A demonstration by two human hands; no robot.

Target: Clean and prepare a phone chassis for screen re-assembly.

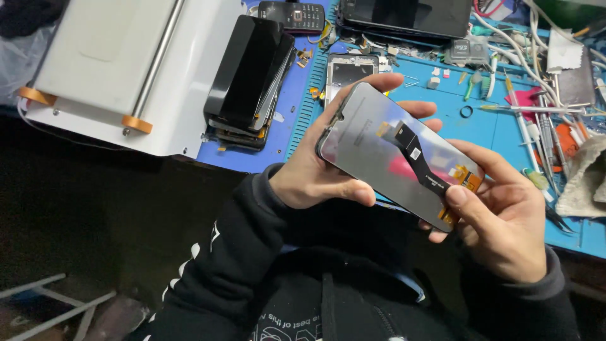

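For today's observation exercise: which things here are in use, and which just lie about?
In use: phone screen panel, its flex cable, left hand, right hand.

Lying about: stack of screens, white machine, keypad phone, tweezers, cloth.

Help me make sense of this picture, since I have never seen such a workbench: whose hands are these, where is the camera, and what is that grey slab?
The camera sits on the person's head and looks down, so both hands are their own. The left hand and right hand together hold a flat grey phone screen panel, back side up, with a black ribbon cable running across it. Behind lies a blue work mat with a stack of black screen panels, a small black keypad phone, white-handled screwdrivers and small loose parts. At the left stands a white box-shaped machine.
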